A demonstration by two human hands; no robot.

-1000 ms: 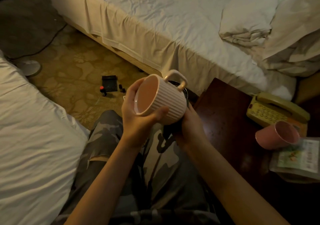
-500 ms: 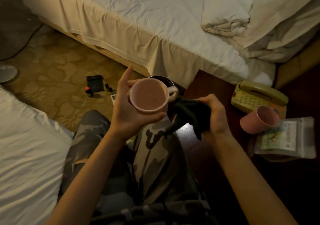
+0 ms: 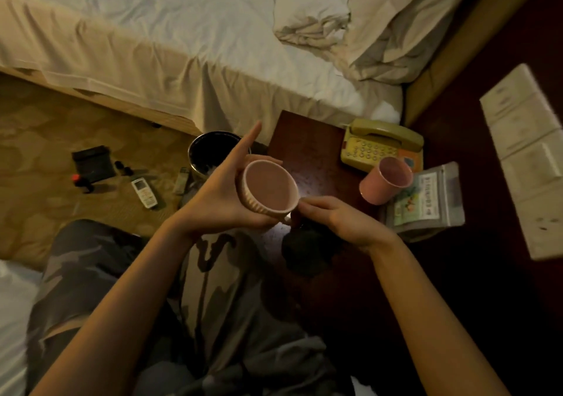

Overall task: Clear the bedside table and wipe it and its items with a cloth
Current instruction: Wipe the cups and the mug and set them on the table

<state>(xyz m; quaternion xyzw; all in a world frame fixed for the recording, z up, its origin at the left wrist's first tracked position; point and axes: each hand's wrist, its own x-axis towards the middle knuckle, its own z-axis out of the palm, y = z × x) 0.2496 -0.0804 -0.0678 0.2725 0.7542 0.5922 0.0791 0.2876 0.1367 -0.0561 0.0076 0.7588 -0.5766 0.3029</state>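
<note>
Left hand [image 3: 219, 194] cups ribbed mug [image 3: 268, 191], forefinger straight; right hand [image 3: 341, 222] clutches cloth [image 3: 307, 249] beside mug. We judge mug rigid, breakable, smooth: grip body.

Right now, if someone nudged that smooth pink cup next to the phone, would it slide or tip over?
The smooth pink cup already looks tilted, leaning on the packet, so a nudge would probably tip it. Its round wall suggests it could then roll. It looks empty and handleless, so likely light and easy to shove across the polished bedside table.
</note>
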